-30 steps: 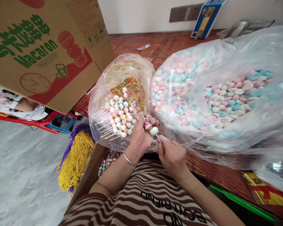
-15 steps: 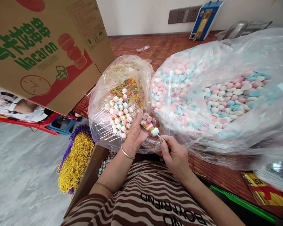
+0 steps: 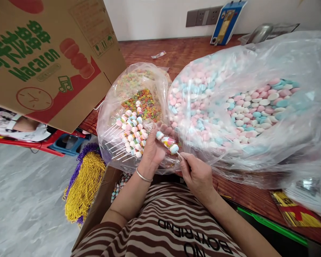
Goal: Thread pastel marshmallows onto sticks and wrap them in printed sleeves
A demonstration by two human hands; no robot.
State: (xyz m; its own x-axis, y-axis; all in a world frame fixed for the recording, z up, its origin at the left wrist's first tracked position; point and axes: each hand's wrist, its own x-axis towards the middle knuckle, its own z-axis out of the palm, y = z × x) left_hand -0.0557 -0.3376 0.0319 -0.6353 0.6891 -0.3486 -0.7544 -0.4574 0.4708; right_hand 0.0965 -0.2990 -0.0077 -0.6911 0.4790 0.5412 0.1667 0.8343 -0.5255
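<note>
My right hand (image 3: 195, 173) pinches the thin stick of a candy skewer (image 3: 167, 142), which carries several pastel sweets and points up to the left. My left hand (image 3: 155, 144) holds the far end of that skewer, fingertips on the top sweet. A bundle of finished candy skewers (image 3: 131, 130) fans out to the left of this hand, against a clear bag of coloured ring candies (image 3: 141, 100). To the right lies a large clear bag of pink, blue and white round sweets (image 3: 243, 107).
A tilted cardboard box marked Macaron (image 3: 50, 57) stands at the left. An open carton (image 3: 104, 194) with more skewers sits below my hands, next to gold and purple bead strings (image 3: 82, 182). The wooden table (image 3: 176, 53) bears a blue packet (image 3: 226, 21) by the wall.
The skewer has tilted further left and my left fingers have slid up to its top sweet. The view has shifted slightly right.
</note>
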